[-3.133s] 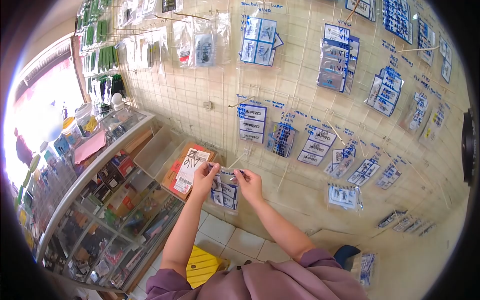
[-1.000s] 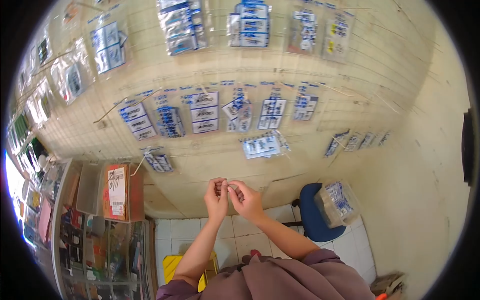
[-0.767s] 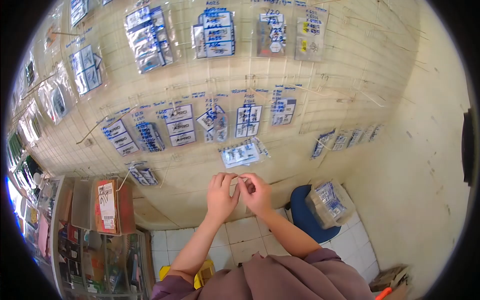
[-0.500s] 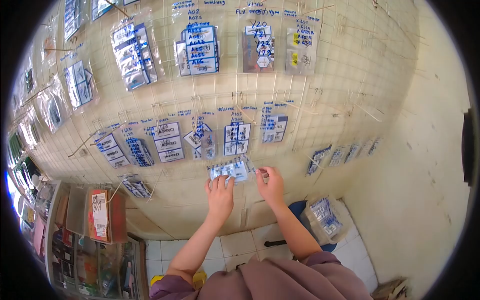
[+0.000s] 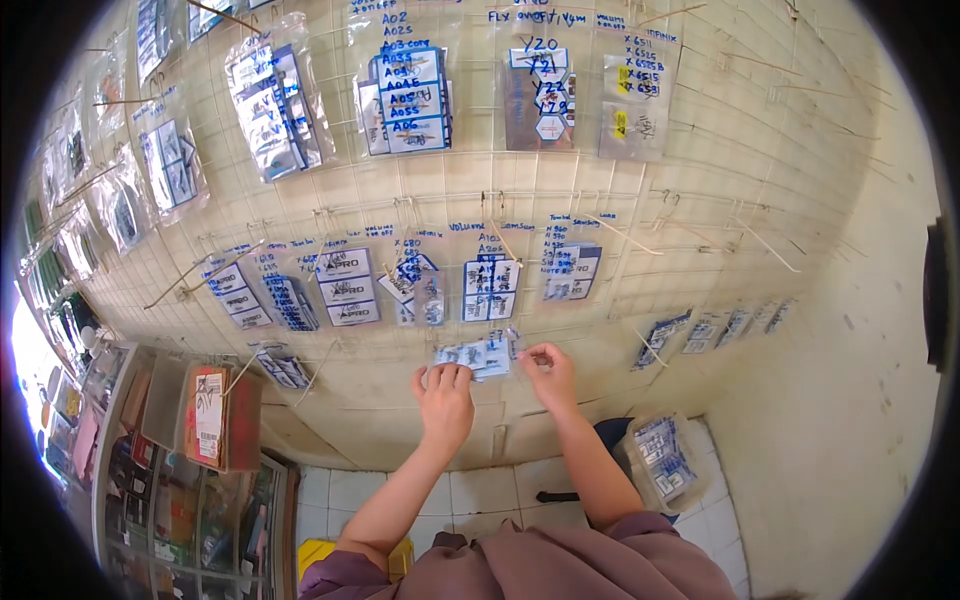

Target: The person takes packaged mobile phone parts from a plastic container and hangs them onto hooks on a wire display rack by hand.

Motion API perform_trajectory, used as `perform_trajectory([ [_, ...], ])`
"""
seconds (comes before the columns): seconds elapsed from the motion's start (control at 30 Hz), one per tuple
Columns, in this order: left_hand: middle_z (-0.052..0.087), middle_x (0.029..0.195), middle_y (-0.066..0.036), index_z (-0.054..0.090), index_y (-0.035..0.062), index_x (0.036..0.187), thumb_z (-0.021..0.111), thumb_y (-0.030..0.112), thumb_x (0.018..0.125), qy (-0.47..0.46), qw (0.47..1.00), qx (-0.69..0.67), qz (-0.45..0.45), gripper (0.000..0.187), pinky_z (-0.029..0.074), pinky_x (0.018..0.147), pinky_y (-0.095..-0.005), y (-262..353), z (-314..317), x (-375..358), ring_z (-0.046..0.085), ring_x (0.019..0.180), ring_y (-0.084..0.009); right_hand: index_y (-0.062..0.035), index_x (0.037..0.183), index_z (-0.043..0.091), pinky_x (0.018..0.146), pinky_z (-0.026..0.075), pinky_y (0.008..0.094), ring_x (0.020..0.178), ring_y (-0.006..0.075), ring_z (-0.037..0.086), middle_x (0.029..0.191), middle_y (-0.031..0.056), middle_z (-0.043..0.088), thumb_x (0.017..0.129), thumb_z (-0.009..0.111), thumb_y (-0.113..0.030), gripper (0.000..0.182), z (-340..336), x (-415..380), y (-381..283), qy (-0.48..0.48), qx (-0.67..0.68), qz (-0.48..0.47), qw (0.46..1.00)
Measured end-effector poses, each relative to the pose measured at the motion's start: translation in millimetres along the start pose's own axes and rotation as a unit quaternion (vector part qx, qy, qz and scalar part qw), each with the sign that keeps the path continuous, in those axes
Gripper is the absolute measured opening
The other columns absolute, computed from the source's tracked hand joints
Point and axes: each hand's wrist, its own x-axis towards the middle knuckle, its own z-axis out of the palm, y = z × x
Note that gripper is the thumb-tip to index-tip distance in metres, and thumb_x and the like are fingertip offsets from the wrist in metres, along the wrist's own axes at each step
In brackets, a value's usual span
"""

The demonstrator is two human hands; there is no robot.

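Between my hands, low in front of the wire grid wall, is a clear plastic bag (image 5: 484, 357) with white and blue packets in it. My left hand (image 5: 446, 405) has its curled fingers on the lower left part of this bag; the thumb is hidden. At the bag's right edge, my right hand (image 5: 551, 380) is closed in a pinch on the clear plastic. Just above hangs another bag (image 5: 489, 288) of blue-edged packets, marked in blue handwriting. To its right hangs a similar bag (image 5: 572, 272).
Many labelled bags hang on the wire grid (image 5: 640, 190), whose bare hooks (image 5: 768, 245) stick out. A glass cabinet (image 5: 125, 480) with a red box (image 5: 207, 415) stands on the left. Low on the right is a plastic tub (image 5: 665, 465) of packets. A bare wall (image 5: 830, 400) bounds the right side.
The view has shifted, so the wall bags appear slightly farther right. The held bag's top edge has tilted and its packets show at a different angle. Both hands keep their hold.
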Motion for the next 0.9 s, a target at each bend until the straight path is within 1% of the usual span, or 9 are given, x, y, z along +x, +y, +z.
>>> perform_trajectory([
  [0.13,0.063,0.094,-0.001,0.061,0.0119,0.092,0.064,-0.001,0.075,0.053,0.996,-0.062,0.021,0.022,0.034,0.097,-0.0462,5,-14,-10,0.059,0.095,-0.0184,-0.0050,0.085,0.061,0.055,0.037,0.0229,0.063,0.0061,0.054,0.071,-0.0005,0.062,0.087,0.072,-0.017,0.017,-2,-10,-23,0.019,0.051,0.026,0.998],
  [0.23,0.065,0.098,0.001,0.062,0.0126,0.094,0.068,0.000,0.075,0.076,0.991,-0.102,0.033,0.023,0.035,0.096,-0.0448,9,-32,-23,0.059,0.094,-0.0175,-0.0055,0.088,0.054,0.057,0.038,0.0192,0.065,0.0019,0.052,0.075,-0.0007,0.063,0.092,0.066,-0.010,0.014,-8,-30,-61,0.017,0.045,-0.035,0.998],
  [0.3,0.066,0.102,0.001,0.063,0.0131,0.097,0.069,0.001,0.075,0.085,0.989,-0.115,0.042,0.026,0.034,0.097,-0.0446,9,-46,-34,0.060,0.095,-0.0173,-0.0063,0.090,0.053,0.055,0.035,0.0183,0.064,0.0009,0.050,0.073,-0.0016,0.062,0.094,0.064,-0.011,0.013,-8,-45,-87,0.001,0.187,0.034,0.982],
  [0.47,0.049,0.142,-0.011,0.057,0.0198,0.133,0.072,0.026,0.079,0.025,0.983,-0.172,0.064,0.056,0.023,0.109,-0.0502,5,-106,-62,0.052,0.123,-0.0239,-0.0065,0.093,0.051,0.058,0.038,0.0199,0.067,0.0036,0.052,0.078,0.0033,0.066,0.097,0.060,-0.008,0.010,16,-83,-123,-0.003,0.267,0.052,0.962],
  [0.6,0.037,0.151,-0.017,0.052,0.0219,0.139,0.071,0.037,0.080,-0.044,0.973,-0.208,0.088,0.064,0.019,0.110,-0.0536,-29,-144,-89,0.041,0.136,-0.0297,-0.0058,0.096,0.052,0.060,0.041,0.0207,0.071,0.0049,0.057,0.080,0.0067,0.068,0.097,0.060,-0.009,0.009,51,-112,-140,-0.052,0.265,0.077,0.960],
  [0.7,0.035,0.151,-0.021,0.050,0.0141,0.140,0.063,0.041,0.088,-0.034,0.982,-0.183,0.040,0.060,0.020,0.110,-0.0536,-58,-155,-111,0.036,0.138,-0.0334,-0.0039,0.100,0.053,0.066,0.049,0.0223,0.078,0.0078,0.063,0.085,0.0089,0.068,0.097,0.060,-0.007,0.008,81,-129,-140,-0.140,0.244,0.074,0.957],
  [0.77,0.035,0.151,-0.022,0.047,0.0046,0.139,0.062,0.032,0.092,0.044,0.951,-0.292,-0.094,0.057,0.022,0.110,-0.0507,-76,-158,-120,0.040,0.136,-0.0336,-0.0027,0.101,0.053,0.070,0.052,0.0239,0.081,0.0101,0.065,0.088,0.0097,0.068,0.097,0.059,-0.006,0.008,104,-143,-142,-0.179,0.280,0.092,0.939],
  [0.8,0.035,0.151,-0.022,0.047,0.0046,0.139,0.062,0.032,0.092,0.048,0.952,-0.287,-0.097,0.057,0.022,0.110,-0.0507,-84,-159,-123,0.040,0.136,-0.0336,-0.0015,0.101,0.053,0.075,0.054,0.0255,0.084,0.0123,0.068,0.092,0.0105,0.068,0.097,0.059,-0.004,0.008,114,-150,-141,-0.210,0.312,0.111,0.920],
  [0.9,0.050,0.139,-0.020,0.047,-0.0020,0.134,0.061,0.021,0.094,0.117,0.908,-0.355,-0.189,0.049,0.035,0.104,-0.0439,-110,-167,-130,0.054,0.121,-0.0304,-0.0002,0.101,0.052,0.081,0.057,0.0291,0.089,0.0164,0.070,0.098,0.0119,0.068,0.097,0.058,-0.003,0.008,144,-163,-126,-0.280,0.260,0.088,0.920],
])
